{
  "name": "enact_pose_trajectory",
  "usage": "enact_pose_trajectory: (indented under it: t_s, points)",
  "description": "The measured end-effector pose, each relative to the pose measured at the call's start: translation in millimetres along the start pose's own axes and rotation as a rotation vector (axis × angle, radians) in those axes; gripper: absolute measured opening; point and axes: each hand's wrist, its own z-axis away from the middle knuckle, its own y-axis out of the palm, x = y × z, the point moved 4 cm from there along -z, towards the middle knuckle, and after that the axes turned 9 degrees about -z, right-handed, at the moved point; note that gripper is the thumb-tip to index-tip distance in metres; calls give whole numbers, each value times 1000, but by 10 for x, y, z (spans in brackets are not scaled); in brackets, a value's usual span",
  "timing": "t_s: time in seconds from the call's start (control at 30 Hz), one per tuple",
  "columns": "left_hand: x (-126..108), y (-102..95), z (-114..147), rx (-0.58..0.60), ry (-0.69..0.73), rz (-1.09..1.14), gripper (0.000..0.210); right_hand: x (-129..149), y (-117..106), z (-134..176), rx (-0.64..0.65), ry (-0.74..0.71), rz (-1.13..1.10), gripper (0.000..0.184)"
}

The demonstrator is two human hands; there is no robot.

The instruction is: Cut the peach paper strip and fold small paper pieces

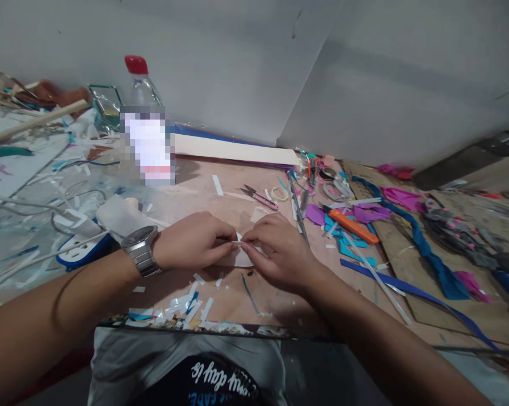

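Observation:
Both of my hands meet over the middle of the table, fingertips almost touching. My left hand (197, 241), with a metal watch (140, 250) on its wrist, pinches a small white piece of paper (240, 258). On the other side of that piece, my right hand (280, 248) pinches it too, thumb against forefinger. The paper's edge shows as a thin pale line between the fingertips, and its lower part hangs below them. Fingers hide most of it. Just beyond the hands lie pink thread snips (259, 197) and a small ring of tape (279, 194).
White and blue scraps (191, 304) litter the near table edge. An orange cutter (351, 224) and a blue strip (424, 299) lie right. A power strip (85, 251) with cables sits left. Behind stand a red-capped bottle (142, 84) and a long cream strip (233, 149).

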Motion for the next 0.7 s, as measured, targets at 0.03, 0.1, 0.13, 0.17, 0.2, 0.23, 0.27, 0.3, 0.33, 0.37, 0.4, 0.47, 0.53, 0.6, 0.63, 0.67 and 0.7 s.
enact_pose_trajectory:
  t_s: [0.03,0.1,0.13,0.17,0.2,0.23,0.27,0.3,0.33,0.37,0.4,0.47,0.53,0.6,0.63,0.67,0.7]
  points:
    - [0,0,-1,-1,0,11,31,-1,-3,0,-11,-3,1,11]
    - [-2,2,-2,-3,4,34,32,-2,-2,0,-15,-4,-6,9]
    - [-1,3,-3,-3,3,44,33,-1,0,0,-14,-6,-12,8]
    - [0,4,-2,-2,0,53,33,1,2,0,-13,-9,-18,7]
    - [2,4,-1,1,-4,63,33,5,2,-1,-14,-14,-23,7]
    - [3,3,0,5,-10,73,33,9,0,-2,-18,-18,-27,7]
    - [2,1,1,9,-16,83,35,13,-2,-3,-22,-23,-32,7]
    - [0,-3,3,14,-20,95,37,17,-4,-3,-25,-28,-38,8]
    - [-3,-9,4,17,-23,107,38,21,-7,-4,-29,-33,-45,8]
    - [-8,-15,5,20,-25,118,38,24,-11,-4,-35,-38,-51,7]
    - [-12,-21,6,22,-25,126,37,26,-16,-4,-43,-45,-56,7]
    - [-20,-31,7,29,-24,132,33,29,-24,-4,-58,-57,-58,7]
    - [-20,-37,8,32,-25,132,29,28,-26,-4,-63,-66,-60,8]
    - [-14,-42,9,27,-29,145,27,25,-25,-4,-58,-73,-67,10]
    - [-9,-44,10,25,-33,160,26,25,-24,-4,-55,-76,-71,10]
    - [-5,-45,10,25,-35,177,25,26,-22,-4,-50,-78,-74,11]
    - [-1,-46,11,26,-38,195,24,28,-21,-3,-45,-81,-78,13]
